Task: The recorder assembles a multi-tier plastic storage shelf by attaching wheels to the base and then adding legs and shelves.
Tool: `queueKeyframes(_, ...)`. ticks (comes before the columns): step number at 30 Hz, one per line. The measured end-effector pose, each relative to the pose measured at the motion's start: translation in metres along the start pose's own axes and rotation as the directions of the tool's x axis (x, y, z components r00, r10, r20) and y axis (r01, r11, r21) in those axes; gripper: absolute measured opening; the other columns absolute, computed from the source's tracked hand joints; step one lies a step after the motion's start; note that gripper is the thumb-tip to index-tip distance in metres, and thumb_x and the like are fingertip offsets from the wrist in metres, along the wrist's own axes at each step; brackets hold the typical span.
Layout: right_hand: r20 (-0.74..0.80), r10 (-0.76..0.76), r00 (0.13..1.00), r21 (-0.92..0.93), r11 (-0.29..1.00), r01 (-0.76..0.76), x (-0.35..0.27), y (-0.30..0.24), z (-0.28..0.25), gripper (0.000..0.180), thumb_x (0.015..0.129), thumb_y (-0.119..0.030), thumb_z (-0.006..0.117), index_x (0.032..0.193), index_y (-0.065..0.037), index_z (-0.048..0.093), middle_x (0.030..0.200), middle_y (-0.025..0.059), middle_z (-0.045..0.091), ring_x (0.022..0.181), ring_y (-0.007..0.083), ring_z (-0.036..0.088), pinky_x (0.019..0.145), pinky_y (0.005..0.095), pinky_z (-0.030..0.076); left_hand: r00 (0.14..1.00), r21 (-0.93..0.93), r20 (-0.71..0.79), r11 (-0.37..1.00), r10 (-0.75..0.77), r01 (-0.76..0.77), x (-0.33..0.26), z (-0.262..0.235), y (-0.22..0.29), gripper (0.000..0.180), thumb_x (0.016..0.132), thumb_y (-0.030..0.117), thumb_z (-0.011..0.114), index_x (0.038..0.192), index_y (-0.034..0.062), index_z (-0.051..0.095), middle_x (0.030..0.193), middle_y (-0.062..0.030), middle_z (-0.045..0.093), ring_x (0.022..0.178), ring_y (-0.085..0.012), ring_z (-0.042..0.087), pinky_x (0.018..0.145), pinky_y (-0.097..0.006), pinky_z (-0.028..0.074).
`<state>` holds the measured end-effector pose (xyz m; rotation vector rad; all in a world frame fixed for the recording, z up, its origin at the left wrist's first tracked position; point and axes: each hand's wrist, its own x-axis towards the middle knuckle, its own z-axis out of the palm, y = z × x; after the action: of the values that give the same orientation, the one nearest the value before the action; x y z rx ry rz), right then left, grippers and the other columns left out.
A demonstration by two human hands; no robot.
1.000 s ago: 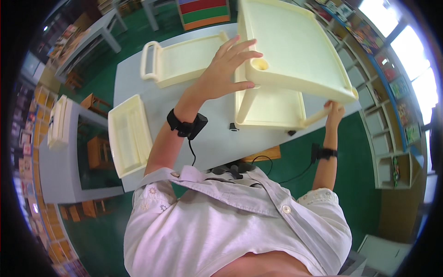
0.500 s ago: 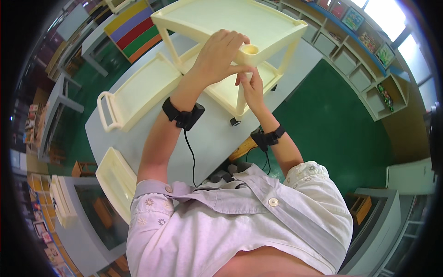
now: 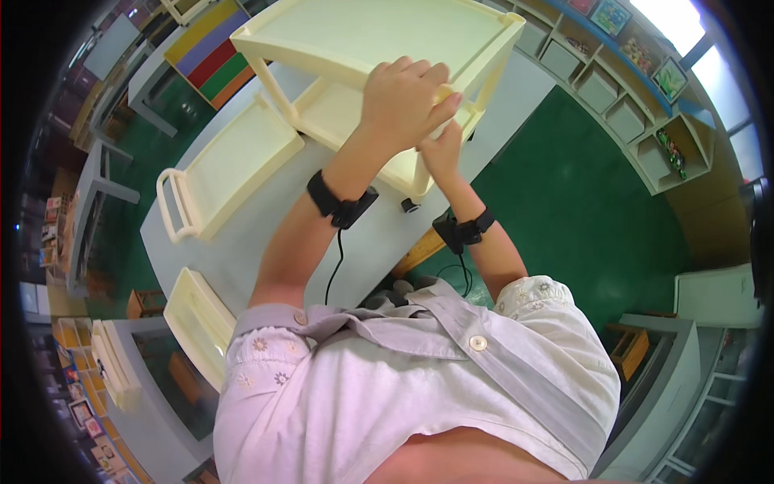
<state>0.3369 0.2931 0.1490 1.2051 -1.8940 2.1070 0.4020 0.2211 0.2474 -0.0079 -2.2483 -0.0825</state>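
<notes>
A cream plastic trolley with a top tray (image 3: pixel 306 60), a lower shelf (image 3: pixel 322 113) and dark casters (image 3: pixel 410 206) stands on the grey table. My left hand (image 3: pixel 405 101) lies over the top tray's near corner, its fingers curled over the rim and its thumb pointing right. It covers the corner's round socket. Just below, my right hand (image 3: pixel 441 153) is closed around the upper part of the near leg (image 3: pixel 421 173), under that corner. My left hand partly hides its fingers. Each wrist wears a black strap with a small device and a cable.
Left of the trolley, a loose cream tray (image 3: pixel 254 181) with a loop handle (image 3: pixel 171 218) lies on the grey table (image 3: pixel 266 250). Another cream tray (image 3: pixel 197 319) sits by my left elbow. Shelves with bins (image 3: pixel 601 89) line the right wall beyond the green floor (image 3: pixel 580 185).
My left hand has moved right and over the corner, now covering the round socket that showed before. My right hand stays at the leg. The view has shifted slightly.
</notes>
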Motion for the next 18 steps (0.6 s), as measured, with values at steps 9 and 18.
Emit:
queueKeyframes(9,-0.121,0.1,0.988,0.058,0.994,-0.094,0.049,0.039,-0.096,0.014,0.074,-0.011,0.059,0.066,0.0,0.056,0.049,0.0028,0.048,0.04,0.0101,0.043,0.038,0.0232,0.032,0.995,-0.056,-0.06,0.995,0.081,-0.085,-0.001,0.003,-0.034,0.052,0.072,0.03,0.061,0.117,0.0112,0.042,0.119,-0.0094,0.043,0.112,-0.0251,0.039,0.094,-0.039,0.028)
queueKeyframes(18,-0.113,0.053,0.992,0.062,0.997,-0.046,0.111,0.089,-0.193,0.021,0.076,-0.017,0.057,0.069,0.002,0.054,0.051,0.0058,0.049,0.047,0.014,0.049,0.046,0.0255,0.038,0.613,-0.547,-0.001,0.513,-0.79,0.661,-0.091,0.023,-0.186,0.071,0.069,0.03,0.069,0.123,0.0005,0.034,0.115,-0.0185,0.044,0.109,-0.0287,0.042,0.091,-0.036,0.035)
